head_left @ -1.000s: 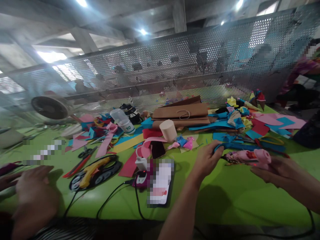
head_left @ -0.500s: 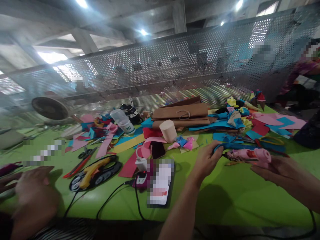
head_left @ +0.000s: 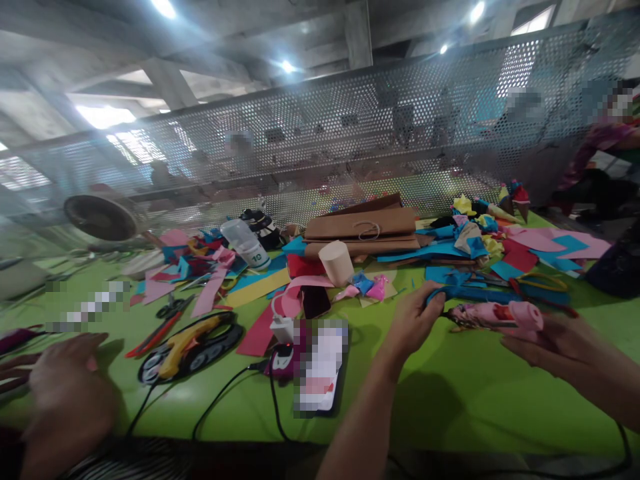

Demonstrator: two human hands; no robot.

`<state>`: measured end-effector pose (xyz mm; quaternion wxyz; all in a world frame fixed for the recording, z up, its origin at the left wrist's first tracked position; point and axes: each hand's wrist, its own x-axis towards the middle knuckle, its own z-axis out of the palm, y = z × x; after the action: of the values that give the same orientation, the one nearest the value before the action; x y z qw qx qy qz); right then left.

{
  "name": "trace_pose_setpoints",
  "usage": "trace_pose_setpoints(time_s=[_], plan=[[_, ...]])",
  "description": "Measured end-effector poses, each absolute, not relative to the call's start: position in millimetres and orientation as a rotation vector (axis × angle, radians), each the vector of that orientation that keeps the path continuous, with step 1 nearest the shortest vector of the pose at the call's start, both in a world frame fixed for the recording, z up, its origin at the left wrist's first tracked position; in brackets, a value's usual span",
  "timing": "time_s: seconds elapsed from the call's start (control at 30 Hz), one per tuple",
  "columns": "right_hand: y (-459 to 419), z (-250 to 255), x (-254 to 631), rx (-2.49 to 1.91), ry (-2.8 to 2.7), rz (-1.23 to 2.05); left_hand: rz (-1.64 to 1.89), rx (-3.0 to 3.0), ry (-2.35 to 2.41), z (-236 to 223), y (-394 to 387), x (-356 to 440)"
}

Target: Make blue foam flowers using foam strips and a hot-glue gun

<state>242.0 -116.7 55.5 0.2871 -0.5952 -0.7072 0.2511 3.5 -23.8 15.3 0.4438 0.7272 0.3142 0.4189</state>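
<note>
My left hand (head_left: 414, 321) pinches one end of a blue paper strip (head_left: 473, 294), which stretches rightward above the table. A pink hot glue gun (head_left: 515, 316) is gripped in my right hand (head_left: 565, 347). Its dark, glue-smeared nozzle points left, close to my left fingertips and just under the strip. Whether the tip touches the paper I cannot tell. Behind the strip lie scissors with yellow handles (head_left: 544, 280), partly covered.
A co-worker's hands (head_left: 73, 387) rest at the left. Nearby are a yellow-and-black glue gun (head_left: 187, 347), orange-handled scissors (head_left: 159, 330), a phone (head_left: 324, 367) and black cables. Paper scraps (head_left: 565, 243), a beige cylinder (head_left: 337, 263) and folded brown paper (head_left: 360, 227) lie further back.
Almost nothing differs. My left hand and the strip have shifted very slightly, and the glue gun stays beside my left fingers.
</note>
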Motion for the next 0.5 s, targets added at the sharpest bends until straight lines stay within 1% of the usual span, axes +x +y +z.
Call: trace_pose_setpoints(time_s=[0.13,0.33,0.43,0.5], plan=[[-118.4,52.9,240.4,-1.548,-1.834,0.760,1.024,1.809,0.788,15.2,-24.2,3.9],[-113.8,41.1,247.1,-1.600,-1.838,0.759,1.046,1.808,0.777,15.0,-24.2,4.7],[-115.5,42.0,246.6,-1.562,-1.807,0.817,1.030,1.781,0.755,14.3,-23.7,4.8],[-117.1,45.0,246.7,-1.561,-1.818,0.801,1.034,1.759,0.744,14.0,-23.7,5.1]])
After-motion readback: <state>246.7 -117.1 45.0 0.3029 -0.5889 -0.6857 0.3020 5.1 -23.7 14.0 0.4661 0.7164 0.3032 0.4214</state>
